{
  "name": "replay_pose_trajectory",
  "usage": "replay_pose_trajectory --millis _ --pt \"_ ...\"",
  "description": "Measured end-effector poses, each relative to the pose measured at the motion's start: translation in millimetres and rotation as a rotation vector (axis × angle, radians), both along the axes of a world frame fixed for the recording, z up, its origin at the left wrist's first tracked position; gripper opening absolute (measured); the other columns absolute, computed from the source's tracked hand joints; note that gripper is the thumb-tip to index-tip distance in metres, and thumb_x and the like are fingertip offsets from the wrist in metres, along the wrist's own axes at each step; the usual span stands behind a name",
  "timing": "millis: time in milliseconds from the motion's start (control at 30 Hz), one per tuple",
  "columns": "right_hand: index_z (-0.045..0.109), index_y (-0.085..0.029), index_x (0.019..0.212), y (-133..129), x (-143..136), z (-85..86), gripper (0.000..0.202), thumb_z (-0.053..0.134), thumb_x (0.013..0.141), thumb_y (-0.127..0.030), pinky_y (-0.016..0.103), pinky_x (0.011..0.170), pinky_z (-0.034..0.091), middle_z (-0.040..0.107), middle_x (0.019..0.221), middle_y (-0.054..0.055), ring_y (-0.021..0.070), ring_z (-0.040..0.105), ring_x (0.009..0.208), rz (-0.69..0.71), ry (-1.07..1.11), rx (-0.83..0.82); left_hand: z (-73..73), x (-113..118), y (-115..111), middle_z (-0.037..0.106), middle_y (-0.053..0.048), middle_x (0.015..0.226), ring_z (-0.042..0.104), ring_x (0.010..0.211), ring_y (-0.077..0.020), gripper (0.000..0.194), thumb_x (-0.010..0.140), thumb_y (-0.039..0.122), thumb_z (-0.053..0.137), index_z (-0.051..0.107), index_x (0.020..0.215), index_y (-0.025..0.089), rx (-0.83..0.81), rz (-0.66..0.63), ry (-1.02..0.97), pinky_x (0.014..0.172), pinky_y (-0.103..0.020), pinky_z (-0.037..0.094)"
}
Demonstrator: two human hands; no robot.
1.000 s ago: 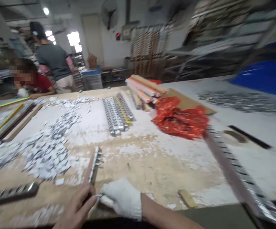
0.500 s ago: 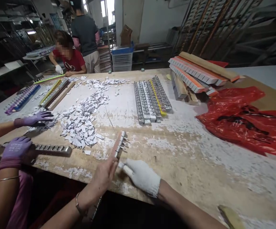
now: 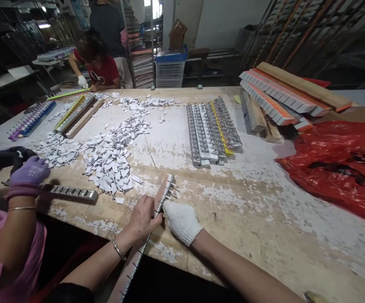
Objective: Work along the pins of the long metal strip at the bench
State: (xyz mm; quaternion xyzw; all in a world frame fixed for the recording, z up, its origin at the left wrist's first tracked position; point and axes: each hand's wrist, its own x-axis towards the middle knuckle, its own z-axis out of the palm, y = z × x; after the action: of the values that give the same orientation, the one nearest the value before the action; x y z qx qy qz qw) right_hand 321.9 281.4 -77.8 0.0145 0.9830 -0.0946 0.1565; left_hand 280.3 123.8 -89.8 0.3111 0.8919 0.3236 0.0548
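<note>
I see my bare left hand [image 3: 144,216] lying on a long strip [image 3: 157,210], fingers curled around its edge. My gloved right hand [image 3: 182,221] pinches the same strip from the other side. The strip lies on the table [image 3: 264,219] and sticks out over its near edge.

- The long wooden strip [image 3: 157,212] lies slanted over the table's near edge, its lower end hanging off.
- Small metal pieces with thin pins sit in a row along it — close together.
</note>
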Motion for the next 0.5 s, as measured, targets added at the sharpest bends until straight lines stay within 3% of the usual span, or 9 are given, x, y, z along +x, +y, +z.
replay_pose_trajectory --millis 167,233,333,433,500 --pt "0.061 -0.019 0.115 21 -5 11.6 0.022 0.046 0.101 -0.025 0.035 0.072 0.050 0.072 0.102 0.011 0.0293 0.071 0.092 -0.013 0.001 -0.047 15.5 -23 -3 0.054 -0.005 0.090 0.053 0.078 -0.0201 0.011 0.091 0.029 0.059 0.055 0.091 0.019 -0.148 -0.085 -0.029 0.067 -0.032 0.045" --pt "0.056 -0.021 0.129 33 3 13.3 0.030 0.044 0.103 -0.031 0.036 0.077 0.051 0.072 0.110 0.010 0.0289 0.070 0.098 -0.042 0.071 -0.127 24.1 -44 -5 0.058 -0.008 0.094 0.056 0.080 -0.0210 0.011 0.095 0.016 0.048 0.060 0.095 0.019 -0.310 -0.064 0.126 0.068 -0.033 0.047" --pt "0.049 -0.019 0.140 47 24 6.0 0.040 0.048 0.102 -0.029 0.034 0.084 0.049 0.071 0.115 0.011 0.0280 0.068 0.104 -0.106 0.110 -0.228 33.2 -77 -9 0.061 -0.012 0.101 0.056 0.096 -0.0279 0.032 0.084 -0.006 0.042 0.062 0.095 0.016 -0.492 -0.004 0.381 0.080 -0.042 0.048" --pt "0.054 -0.017 0.134 52 43 -6.5 0.036 0.049 0.100 -0.026 0.033 0.088 0.048 0.069 0.120 0.012 0.0285 0.066 0.109 -0.130 0.125 -0.313 35.7 -95 -11 0.062 -0.010 0.090 0.054 0.098 -0.0285 0.030 0.079 -0.010 0.045 0.061 0.084 0.014 -0.520 -0.079 0.433 0.097 -0.049 0.043" --pt "0.057 -0.017 0.131 53 52 -9.7 0.034 0.049 0.099 -0.026 0.034 0.089 0.048 0.068 0.121 0.012 0.0284 0.065 0.110 -0.147 0.161 -0.368 35.1 -94 -10 0.061 -0.010 0.089 0.054 0.097 -0.0267 0.031 0.081 -0.011 0.041 0.062 0.087 0.013 -0.510 -0.100 0.464 0.101 -0.050 0.040"
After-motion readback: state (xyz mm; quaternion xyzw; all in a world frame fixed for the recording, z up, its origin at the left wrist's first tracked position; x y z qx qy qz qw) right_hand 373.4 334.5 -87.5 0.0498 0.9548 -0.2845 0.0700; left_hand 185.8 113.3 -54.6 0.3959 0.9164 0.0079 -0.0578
